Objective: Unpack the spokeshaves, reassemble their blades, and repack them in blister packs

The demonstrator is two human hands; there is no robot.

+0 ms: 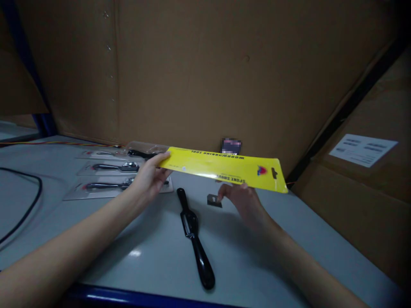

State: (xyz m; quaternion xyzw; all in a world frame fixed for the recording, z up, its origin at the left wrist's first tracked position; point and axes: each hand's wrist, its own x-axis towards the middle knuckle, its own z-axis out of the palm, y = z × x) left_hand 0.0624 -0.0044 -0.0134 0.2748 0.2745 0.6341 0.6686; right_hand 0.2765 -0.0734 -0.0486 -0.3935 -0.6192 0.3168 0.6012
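Observation:
A long yellow backing card point(221, 168) printed "Spoke Shave" and "Woodworking Tool", upside down from here, is held above the table. My left hand point(150, 177) grips its left end, thumb on top. My right hand point(245, 203) is closed at the card's lower edge towards the right, its fingers curled and partly hidden. A small dark metal blade point(214, 200) with a slot appears right beside my right fingertips; whether they touch it I cannot tell. Below the card, a black spokeshave point(191, 222) lies on the table, its thicker handle towards me.
Several packaged spokeshaves point(109, 186) in clear plastic lie at the left behind my left hand. A black cable point(40, 188) curves at the far left. Cardboard walls point(192, 77) enclose the back and right; a dark pixelated item point(231, 145) stands behind the card.

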